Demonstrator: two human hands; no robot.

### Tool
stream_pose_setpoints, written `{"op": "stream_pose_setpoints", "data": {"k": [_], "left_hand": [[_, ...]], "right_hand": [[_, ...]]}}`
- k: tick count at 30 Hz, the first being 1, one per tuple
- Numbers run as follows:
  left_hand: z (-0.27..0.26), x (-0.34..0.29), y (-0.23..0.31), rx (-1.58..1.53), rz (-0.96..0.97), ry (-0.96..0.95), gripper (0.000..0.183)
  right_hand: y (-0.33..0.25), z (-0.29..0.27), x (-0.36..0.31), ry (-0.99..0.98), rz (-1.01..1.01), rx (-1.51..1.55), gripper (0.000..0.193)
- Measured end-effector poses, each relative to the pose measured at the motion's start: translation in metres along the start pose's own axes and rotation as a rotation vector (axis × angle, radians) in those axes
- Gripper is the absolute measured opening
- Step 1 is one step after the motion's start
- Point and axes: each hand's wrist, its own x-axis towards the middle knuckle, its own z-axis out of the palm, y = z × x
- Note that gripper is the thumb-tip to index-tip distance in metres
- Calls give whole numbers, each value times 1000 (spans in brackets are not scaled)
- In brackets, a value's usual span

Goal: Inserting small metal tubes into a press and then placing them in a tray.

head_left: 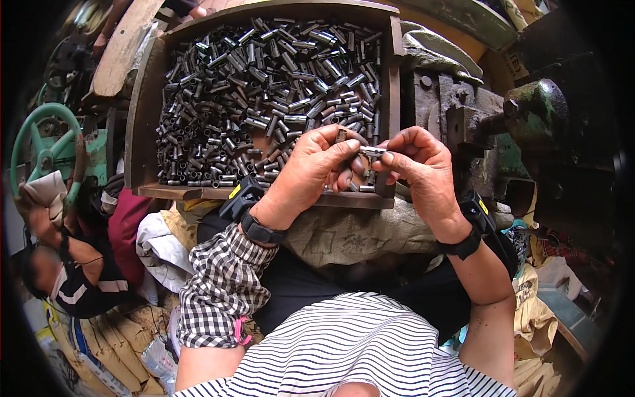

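Note:
Over the near right corner of a wooden tray, a short shiny metal tube is pinched between the fingertips of both my hands. My left hand grips its left end with thumb and forefinger, the other fingers curled below. At its right end, my right hand closes thumb and fingers on it. A brownish piece shows by the left fingertips; whether it is held I cannot tell. Beneath and beyond the hands, the tray holds a heap of loose metal tubes, some shiny, others dark.
Dark, greasy machinery stands close on the right. A woven sack lies between the tray and my lap. At the left, another person sits by a green handwheel. A wooden board leans beyond the tray's left corner.

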Motion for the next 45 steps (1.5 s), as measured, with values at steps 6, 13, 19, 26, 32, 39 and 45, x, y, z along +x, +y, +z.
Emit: {"op": "stream_pose_setpoints", "data": {"k": [6,13,19,26,32,39,45], "left_hand": [[-2,0,-1,-36,-40,3,19],[24,-13,-1,451,125,49,20],[17,-7,5,250,-24,-54,15],[5,-6,1,234,57,50,20],[2,-34,4,165,116,228,16],[24,-61,-2,223,6,229,18],[79,4,-1,263,82,57,19]], "right_hand": [[0,3,-1,-16,-37,-69,11],[-6,-1,0,-83,46,-75,15],[-13,-8,0,-91,192,106,21],[-18,2,-7,-63,48,-174,26],[-93,-12,-135,6,-750,-850,32],[-162,-104,-217,1106,-1360,-1023,35],[-111,-192,-180,1050,-1083,-751,39]]}}
